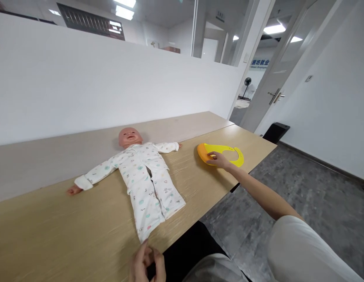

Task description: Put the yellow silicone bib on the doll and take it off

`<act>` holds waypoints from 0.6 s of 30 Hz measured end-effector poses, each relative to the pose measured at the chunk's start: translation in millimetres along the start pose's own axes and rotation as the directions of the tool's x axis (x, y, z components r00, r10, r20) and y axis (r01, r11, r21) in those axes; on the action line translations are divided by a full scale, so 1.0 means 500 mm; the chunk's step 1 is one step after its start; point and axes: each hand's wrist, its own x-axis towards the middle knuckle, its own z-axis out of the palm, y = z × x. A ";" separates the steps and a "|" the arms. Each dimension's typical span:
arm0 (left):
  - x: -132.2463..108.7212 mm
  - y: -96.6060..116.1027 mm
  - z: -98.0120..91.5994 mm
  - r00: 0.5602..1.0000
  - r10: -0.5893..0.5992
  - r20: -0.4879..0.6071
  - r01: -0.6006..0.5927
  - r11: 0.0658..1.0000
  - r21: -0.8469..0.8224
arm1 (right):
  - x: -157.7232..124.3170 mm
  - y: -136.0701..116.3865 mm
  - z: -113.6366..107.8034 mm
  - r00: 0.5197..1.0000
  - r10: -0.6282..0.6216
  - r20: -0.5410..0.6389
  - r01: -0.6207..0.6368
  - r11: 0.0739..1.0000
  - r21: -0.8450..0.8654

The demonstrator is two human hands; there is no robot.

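A baby doll (130, 137) lies on its back on the table, arms spread. It wears a white patterned pajama suit (141, 168) with a gap in the cloth around the waist and crotch. To the doll's right, a yellow bib (239, 158) with an orange pocket (202, 152) lies flat. My right hand (219, 159) is over the bib at the pocket's edge, fingers stretched out and apart; whether they press on it is hard to see. Low in the view, my left hand (148, 262) is just below a trouser leg, its fingers loosely curved, apart and holding nothing.
The wooden table (82, 227) runs along a white wall (96, 86) with glass above. Its right edge ends near a door (270, 82), with a black object (276, 132) beyond it. Grey floor (302, 180) lies at the right.
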 end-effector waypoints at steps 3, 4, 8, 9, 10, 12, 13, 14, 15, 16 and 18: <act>-0.001 0.010 0.006 0.998 -0.028 0.051 0.032 0.996 -0.078 | -0.019 -0.007 -0.032 0.991 -0.109 0.077 0.105 0.993 0.058; -0.002 0.011 0.006 0.997 -0.025 0.073 0.034 0.993 -0.114 | -0.032 -0.003 -0.039 0.977 -0.162 0.141 0.153 0.985 0.075; -0.018 0.030 0.014 0.981 0.070 0.183 -0.005 0.943 -0.332 | -0.113 0.040 -0.056 0.791 -0.280 0.545 0.255 0.959 0.122; -0.023 0.040 0.018 0.972 0.107 0.211 -0.016 0.920 -0.391 | -0.137 0.054 -0.061 0.737 -0.251 0.627 0.242 0.965 0.103; -0.027 0.051 0.022 0.960 0.146 0.238 -0.026 0.896 -0.444 | -0.160 0.068 -0.068 0.699 -0.207 0.684 0.219 0.973 0.070; -0.031 0.074 0.033 0.926 0.241 0.291 -0.057 0.851 -0.522 | -0.201 0.091 -0.087 0.675 -0.120 0.728 0.168 0.986 0.007; -0.029 0.086 0.040 0.902 0.288 0.321 -0.078 0.841 -0.535 | -0.217 0.102 -0.098 0.684 -0.097 0.723 0.145 0.989 -0.005; -0.024 0.098 0.049 0.878 0.327 0.349 -0.106 0.844 -0.526 | -0.228 0.111 -0.109 0.704 -0.091 0.704 0.126 0.992 0.002; -0.017 0.110 0.061 0.856 0.363 0.368 -0.148 0.854 -0.499 | -0.234 0.122 -0.121 0.736 -0.095 0.670 0.106 0.994 0.024; -0.007 0.123 0.075 0.837 0.390 0.382 -0.200 0.870 -0.450 | -0.237 0.133 -0.131 0.780 -0.099 0.618 0.080 0.995 0.058; 0.013 0.151 0.112 0.813 0.444 0.377 -0.339 0.887 -0.314 | -0.231 0.163 -0.148 0.889 -0.062 0.454 0.008 0.993 0.122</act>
